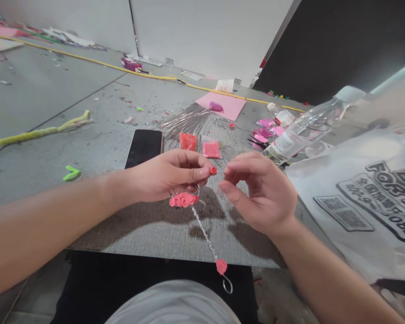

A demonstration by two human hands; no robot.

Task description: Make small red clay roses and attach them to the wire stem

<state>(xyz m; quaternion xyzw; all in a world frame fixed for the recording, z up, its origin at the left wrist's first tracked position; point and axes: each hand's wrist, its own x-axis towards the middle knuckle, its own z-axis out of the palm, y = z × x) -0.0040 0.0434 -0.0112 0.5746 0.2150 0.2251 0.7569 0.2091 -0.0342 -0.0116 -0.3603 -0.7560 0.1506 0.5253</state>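
Between thumb and forefinger, my left hand (184,173) pinches a small red clay rose (213,171). From the same hand hangs a twisted silver wire (202,227) with a cluster of coral-pink roses (182,200) at its upper part. Lower down it carries a single rose (221,266) and ends in a bare wire loop (227,285) over the table edge. To the right, my right hand (256,191) is half curled, its thumb and fingertips apart, with nothing visible in it. A short gap separates it from the red rose.
Behind my hands lie an orange-red packet (188,141), a pink packet (211,147), a black phone (144,148) and loose thin wires (189,120). A clear bottle (310,123) and a white bag (364,198) stand at right. Farther back are pink paper (234,105) and a yellow cable (111,66).
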